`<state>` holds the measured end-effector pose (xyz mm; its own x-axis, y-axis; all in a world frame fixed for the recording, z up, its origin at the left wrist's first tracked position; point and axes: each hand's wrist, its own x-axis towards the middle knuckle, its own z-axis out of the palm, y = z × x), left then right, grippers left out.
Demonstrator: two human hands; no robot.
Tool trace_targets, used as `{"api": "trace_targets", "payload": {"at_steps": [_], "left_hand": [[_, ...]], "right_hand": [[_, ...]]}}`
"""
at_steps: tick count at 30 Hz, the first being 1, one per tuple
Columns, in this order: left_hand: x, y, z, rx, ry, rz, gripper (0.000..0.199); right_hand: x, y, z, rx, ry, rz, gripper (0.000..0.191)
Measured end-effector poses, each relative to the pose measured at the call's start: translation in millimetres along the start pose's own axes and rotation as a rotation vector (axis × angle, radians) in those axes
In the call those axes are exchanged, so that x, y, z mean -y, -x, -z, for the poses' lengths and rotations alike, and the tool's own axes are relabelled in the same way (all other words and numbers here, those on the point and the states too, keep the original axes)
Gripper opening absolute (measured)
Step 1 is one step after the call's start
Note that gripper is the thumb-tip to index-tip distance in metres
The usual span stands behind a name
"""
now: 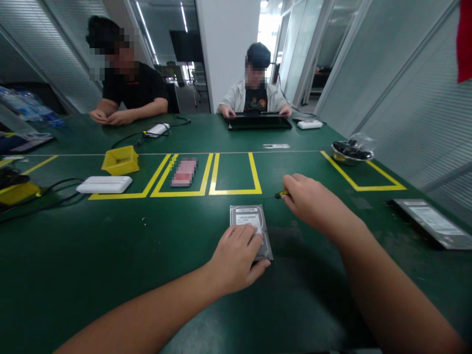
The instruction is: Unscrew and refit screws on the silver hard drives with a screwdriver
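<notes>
A silver hard drive with white labels lies flat on the green table in front of me. My left hand rests over its lower half and grips it, fingers across the label and thumb along the lower right edge. A small yellow and black screwdriver is in my right hand, its thin shaft pointing left. The fingers wrap around the handle, and most of it is hidden in the fist. The screwdriver tip is above and to the right of the drive, apart from it.
A larger drive-like metal unit lies at the right. Beyond are yellow tape outlines, a metal bowl of dark items, a yellow bin and a white power bank with cables. Two people sit across; one holds a dark panel.
</notes>
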<state>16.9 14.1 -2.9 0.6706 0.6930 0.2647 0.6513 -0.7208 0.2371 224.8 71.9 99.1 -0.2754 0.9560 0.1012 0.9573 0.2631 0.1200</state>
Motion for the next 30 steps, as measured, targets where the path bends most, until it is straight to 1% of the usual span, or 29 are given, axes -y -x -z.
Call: {"api": "trace_targets", "payload": {"at_steps": [3,6,8,12,15,18,22,25,30], "left_hand": [[-0.3,1.1,0.4,-0.001,-0.005,-0.003,0.043],[-1.2,2.0,0.9,-0.008,-0.004,0.000,0.043],[-2.0,2.2,1.3,-0.010,0.000,0.003,0.043],[-3.2,1.9,2.0,-0.004,-0.004,0.003,0.043],[-3.1,1.7,1.9,0.002,-0.008,0.001,0.044],[-2.8,1.4,1.7,0.008,-0.007,0.007,0.044],[-2.4,0.8,1.7,0.014,-0.001,0.007,0.044],[-2.2,0.9,1.8,0.015,0.005,0.006,0.044],[-2.5,1.8,2.4,0.002,0.001,0.000,0.043]], "right_hand": [[-0.4,1.4,-5.5,0.108,0.012,-0.037,0.012],[1.1,0.8,-14.7,0.300,0.018,-0.062,0.024],[4.4,-1.5,-22.9,0.413,0.017,-0.048,0.032],[11.1,-9.1,-40.3,0.514,-0.007,-0.026,0.043],[11.3,-13.4,-47.9,0.546,-0.015,-0.047,0.051],[7.2,-14.2,-49.4,0.557,-0.013,-0.071,0.053],[0.8,-13.5,-48.2,0.558,-0.007,-0.089,0.052],[-2.1,-13.9,-48.5,0.553,0.004,-0.106,0.047],[-3.0,-14.5,-50.0,0.515,0.027,-0.125,0.043]]}}
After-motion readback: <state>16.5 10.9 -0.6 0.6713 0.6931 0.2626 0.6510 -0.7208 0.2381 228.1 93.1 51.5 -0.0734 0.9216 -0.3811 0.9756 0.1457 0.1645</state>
